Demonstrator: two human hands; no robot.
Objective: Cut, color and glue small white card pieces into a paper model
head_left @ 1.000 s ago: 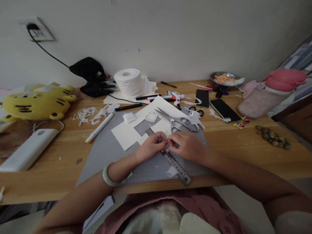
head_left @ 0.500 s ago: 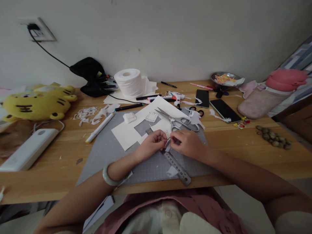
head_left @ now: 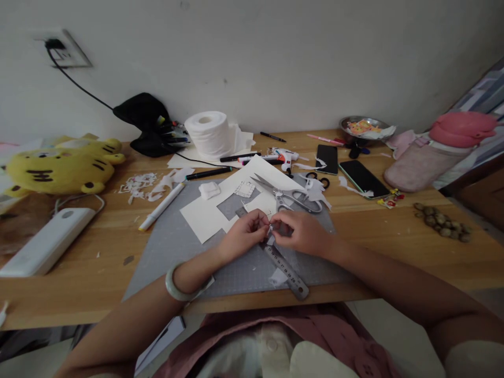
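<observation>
L hand [head_left: 246, 233] & R hand [head_left: 301, 231] meet over grey mat [head_left: 177, 247], mid counter [head_left: 98, 273]. Both grips pinched tight on tiny white paper bit [head_left: 270, 229], fingertips nearly touching, just above steel ruler [head_left: 281, 265]. Scissors [head_left: 291, 197] lie just behind hands. Pale bangle [head_left: 177, 286] on L wrist.

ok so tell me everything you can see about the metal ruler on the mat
The metal ruler is a slim silvery strip with printed graduations and a rounded near end. It lies flat, diagonal on the grey cutting mat, near end by the mat's front edge. The left hand and right hand, pinching a small white piece, hide part of its far half; contact is unclear. A white scrap lies beside it.
</observation>
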